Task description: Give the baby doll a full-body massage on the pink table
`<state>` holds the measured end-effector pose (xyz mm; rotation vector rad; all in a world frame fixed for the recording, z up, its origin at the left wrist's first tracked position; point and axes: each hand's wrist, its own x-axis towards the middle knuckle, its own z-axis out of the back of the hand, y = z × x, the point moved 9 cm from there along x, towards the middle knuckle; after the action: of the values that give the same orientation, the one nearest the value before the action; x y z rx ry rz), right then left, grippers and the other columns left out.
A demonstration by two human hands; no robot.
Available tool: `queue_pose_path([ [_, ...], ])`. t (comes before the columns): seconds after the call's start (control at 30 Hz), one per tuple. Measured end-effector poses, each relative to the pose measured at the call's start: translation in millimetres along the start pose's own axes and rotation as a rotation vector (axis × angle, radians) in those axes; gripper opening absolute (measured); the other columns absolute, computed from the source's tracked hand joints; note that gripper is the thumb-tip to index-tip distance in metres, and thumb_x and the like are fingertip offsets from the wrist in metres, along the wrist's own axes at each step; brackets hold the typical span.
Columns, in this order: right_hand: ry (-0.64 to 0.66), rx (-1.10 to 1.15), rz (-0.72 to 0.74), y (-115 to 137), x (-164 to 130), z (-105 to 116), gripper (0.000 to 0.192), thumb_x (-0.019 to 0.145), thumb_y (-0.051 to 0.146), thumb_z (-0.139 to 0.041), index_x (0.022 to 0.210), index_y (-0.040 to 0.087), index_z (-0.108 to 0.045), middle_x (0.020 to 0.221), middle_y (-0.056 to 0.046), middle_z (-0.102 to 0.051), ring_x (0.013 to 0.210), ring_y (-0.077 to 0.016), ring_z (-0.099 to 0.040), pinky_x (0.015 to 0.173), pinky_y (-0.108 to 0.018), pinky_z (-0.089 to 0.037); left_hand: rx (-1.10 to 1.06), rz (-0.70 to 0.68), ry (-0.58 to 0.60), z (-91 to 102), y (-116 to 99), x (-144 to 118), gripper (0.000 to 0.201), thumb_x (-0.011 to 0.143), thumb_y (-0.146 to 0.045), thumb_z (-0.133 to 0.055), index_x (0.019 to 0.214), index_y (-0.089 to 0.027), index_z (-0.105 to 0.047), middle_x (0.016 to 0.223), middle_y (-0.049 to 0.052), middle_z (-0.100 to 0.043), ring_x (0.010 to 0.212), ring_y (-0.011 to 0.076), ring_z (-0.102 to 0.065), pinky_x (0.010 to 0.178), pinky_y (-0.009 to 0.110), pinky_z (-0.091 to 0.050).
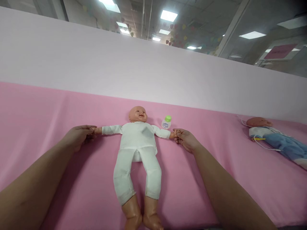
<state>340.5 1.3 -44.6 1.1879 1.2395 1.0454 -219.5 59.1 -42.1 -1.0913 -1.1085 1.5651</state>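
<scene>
A baby doll [137, 137] with a white cloth body and bare plastic head, hands and feet lies on its back, its feet toward me. Both its arms are stretched out sideways. My left hand [80, 134] is closed around the doll's hand at the left, fingers pinching it. At the right, my right hand [187, 139] pinches the doll's other hand between thumb and fingers. Just above that doll arm stands a small clear bottle [166, 122] with a green cap and a printed label.
Pink cloth [79, 179] covers the surface under the doll. A second doll [278, 140] in blue and white clothes, with a white cord and a yellow strip, lies at the far right. Behind rises a white wall [120, 67] with glass panes above it.
</scene>
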Motion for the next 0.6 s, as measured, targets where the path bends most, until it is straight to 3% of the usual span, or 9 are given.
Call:
queue_pose_path([
  [0.1, 0.063, 0.068, 0.014, 2, -1, -1, 0.044, 0.069, 0.035, -0.095, 0.106, 0.02, -0.077, 0.093, -0.005, -0.069, 0.073, -0.0146, -0.057, 0.069, -0.031, -0.049, 0.012, -0.052, 0.035, -0.2, -1, 1, 0.053, 0.058, -0.052, -0.087, 0.102, -0.026, -0.076, 0.081, 0.008, -0.074, 0.08, 0.0287, -0.071, 0.073, 0.045, -0.054],
  [0.3, 0.062, -0.032, 0.063, 3, 1, -4, 0.043, 0.062, 0.041, -0.098, 0.089, 0.019, -0.073, 0.072, 0.0, -0.065, 0.06, -0.013, -0.05, 0.058, -0.03, -0.038, 0.091, -0.078, -0.001, -1.9, -7, -7, 0.056, 0.061, -0.064, -0.083, 0.103, -0.027, -0.076, 0.081, 0.007, -0.073, 0.075, 0.0246, -0.07, 0.067, 0.04, -0.049],
  [0.47, -0.081, -0.104, 0.12, 3, 5, 0, 0.045, 0.067, 0.053, -0.093, 0.091, 0.019, -0.074, 0.067, 0.002, -0.059, 0.058, -0.0116, -0.044, 0.055, -0.029, -0.035, 0.152, -0.077, -0.094, 1.0, -10, -11, 0.054, 0.068, -0.07, -0.074, 0.096, -0.024, -0.076, 0.074, 0.004, -0.067, 0.067, 0.02, -0.063, 0.063, 0.037, -0.047],
  [0.6, -0.163, -0.146, 0.142, 2, 8, 1, 0.047, 0.077, 0.063, -0.081, 0.087, 0.018, -0.074, 0.063, 0.002, -0.055, 0.055, -0.0118, -0.041, 0.052, -0.029, -0.033, 0.136, -0.086, -0.092, -2.8, -11, -12, 0.043, 0.072, -0.064, -0.071, 0.091, -0.025, -0.076, 0.072, 0.003, -0.066, 0.064, 0.0189, -0.062, 0.068, 0.041, -0.048],
])
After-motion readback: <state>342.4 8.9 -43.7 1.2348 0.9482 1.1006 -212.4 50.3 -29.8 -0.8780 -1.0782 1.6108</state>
